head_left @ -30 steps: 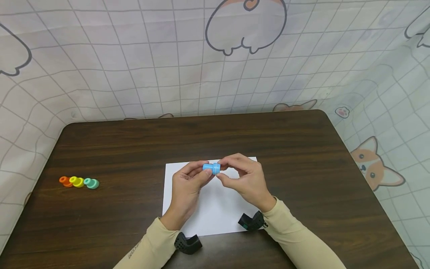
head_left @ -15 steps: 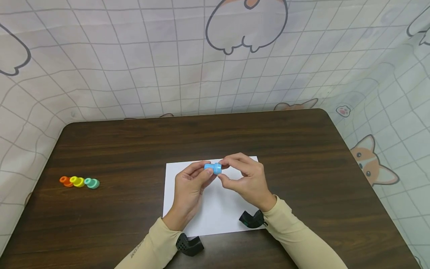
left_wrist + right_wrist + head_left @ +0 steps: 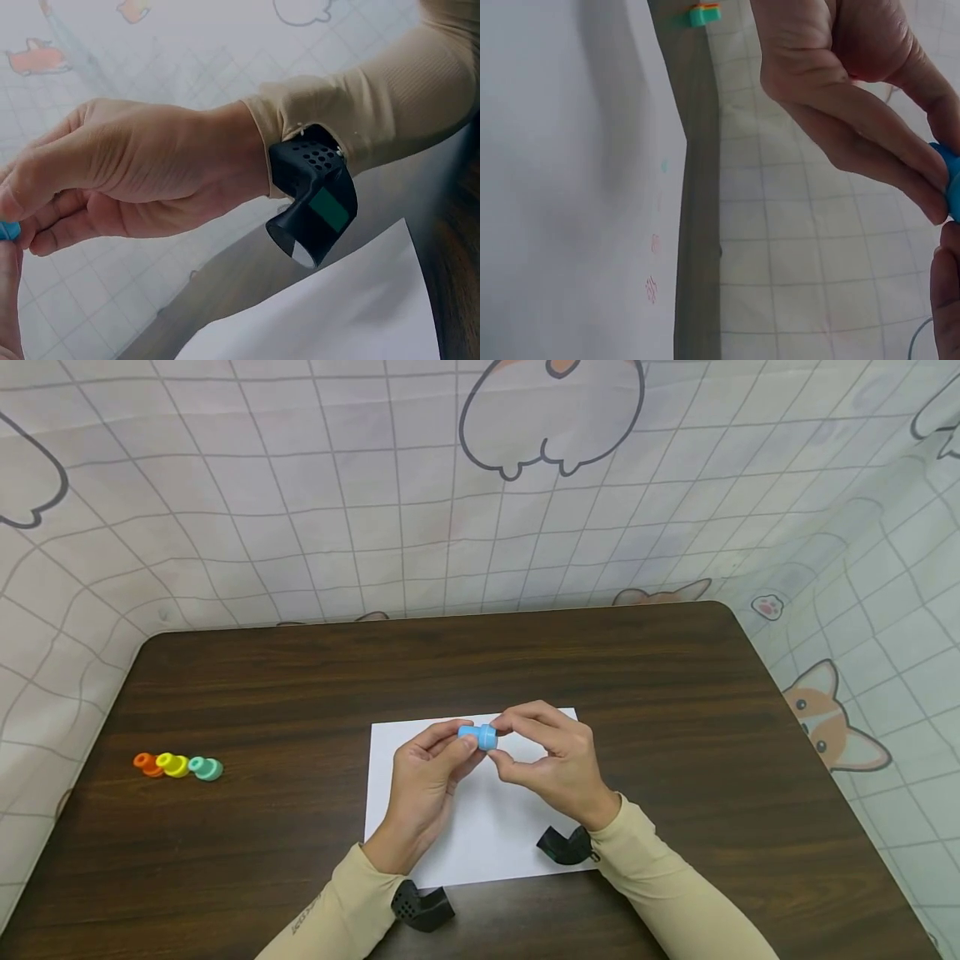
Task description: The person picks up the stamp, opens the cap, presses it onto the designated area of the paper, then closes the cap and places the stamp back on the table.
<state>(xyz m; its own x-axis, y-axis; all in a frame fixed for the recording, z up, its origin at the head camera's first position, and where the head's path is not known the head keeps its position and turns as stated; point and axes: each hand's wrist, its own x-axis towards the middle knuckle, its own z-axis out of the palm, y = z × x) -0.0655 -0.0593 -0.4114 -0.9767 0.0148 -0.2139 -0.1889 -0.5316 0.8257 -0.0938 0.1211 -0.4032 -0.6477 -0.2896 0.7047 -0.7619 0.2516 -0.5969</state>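
Note:
A small light-blue toy stamp (image 3: 474, 735) is held above the white sheet of paper (image 3: 491, 822) in the head view, lying sideways between both hands. My left hand (image 3: 422, 781) pinches its narrower end between thumb and fingers. With thumb and forefinger, my right hand (image 3: 561, 762) pinches the wider end. Only a sliver of the blue stamp (image 3: 9, 229) shows at the edge of the left wrist view. In the right wrist view, small faint teal and red marks (image 3: 652, 289) are visible on the paper.
Orange (image 3: 147, 765), yellow (image 3: 173, 766) and teal (image 3: 206, 768) stamps lie side by side at the left of the dark wooden table (image 3: 300, 677). Behind the table hangs a grid-patterned cloth (image 3: 420, 552) with cartoon dogs. Each wrist wears a black device (image 3: 423, 907).
Both hands and the blue stamp shift very slightly to the right in the head view. The grip looks the same, and the other stamps stay in their row.

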